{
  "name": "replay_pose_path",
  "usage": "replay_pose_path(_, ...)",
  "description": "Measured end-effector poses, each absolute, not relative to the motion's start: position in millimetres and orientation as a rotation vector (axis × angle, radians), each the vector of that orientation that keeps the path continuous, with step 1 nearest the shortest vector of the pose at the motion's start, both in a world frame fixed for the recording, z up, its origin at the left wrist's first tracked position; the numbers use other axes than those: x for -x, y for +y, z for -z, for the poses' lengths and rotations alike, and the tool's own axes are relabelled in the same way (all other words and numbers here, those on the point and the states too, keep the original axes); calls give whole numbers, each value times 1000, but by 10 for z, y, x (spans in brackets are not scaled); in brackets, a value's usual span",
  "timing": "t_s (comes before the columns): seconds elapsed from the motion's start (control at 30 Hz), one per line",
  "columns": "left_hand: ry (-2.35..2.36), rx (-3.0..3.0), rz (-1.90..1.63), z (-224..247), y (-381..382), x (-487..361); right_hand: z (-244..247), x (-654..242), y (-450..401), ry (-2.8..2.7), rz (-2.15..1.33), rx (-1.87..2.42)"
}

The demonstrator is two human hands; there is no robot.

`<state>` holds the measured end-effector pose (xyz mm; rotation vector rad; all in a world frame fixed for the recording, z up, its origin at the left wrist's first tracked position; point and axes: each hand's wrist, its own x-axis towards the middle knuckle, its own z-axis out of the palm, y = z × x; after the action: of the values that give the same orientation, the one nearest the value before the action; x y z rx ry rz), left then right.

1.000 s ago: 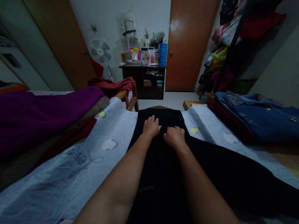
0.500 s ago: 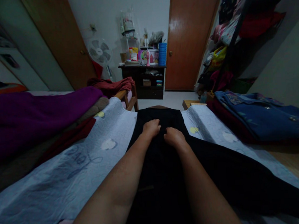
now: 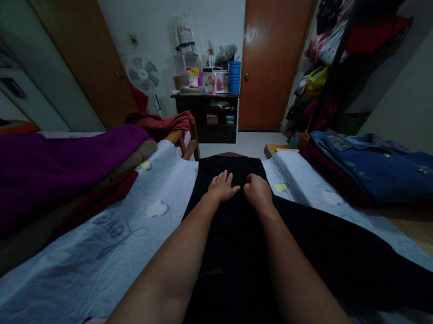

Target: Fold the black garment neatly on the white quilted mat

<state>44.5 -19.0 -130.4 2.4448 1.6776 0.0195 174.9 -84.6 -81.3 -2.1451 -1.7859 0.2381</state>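
A black garment [image 3: 235, 234] lies spread on the pale blue patterned sheet [image 3: 163, 194], with one long part stretching out to the lower right. My left hand [image 3: 223, 186] rests flat on its upper part, fingers spread and thumb pointing right. Just to the right, my right hand [image 3: 258, 190] is on the same cloth with its fingers curled in. Whatever its fingertips hold, if anything, is hidden. The two hands are close together but apart.
Folded denim clothing [image 3: 389, 166] lies at the right, on dark red cloth. A purple blanket [image 3: 62, 166] covers the left side. Beyond the bed are a wooden frame [image 3: 191, 146], a fan [image 3: 144, 74] and a dark cabinet [image 3: 208, 118].
My left hand has opened from a curled shape and now lies flat with its fingers spread. My right hand has shifted slightly right and up, still curled.
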Motion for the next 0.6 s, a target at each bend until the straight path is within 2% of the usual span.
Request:
replay_pose_path(0.1, 1680, -2445, -31, 1311, -191, -443, 930, -1736, -820, -1783, -150, 2075)
replay_pose_path(0.27, 1662, -2459, -40, 1303, -206, -442, 1093, -1695, -804, -1946, -237, 2121)
replay_pose_path(0.6, 1662, -2505, -86, 1335, -196, -437, 1085, -1683, -778, -1997, -328, 2186)
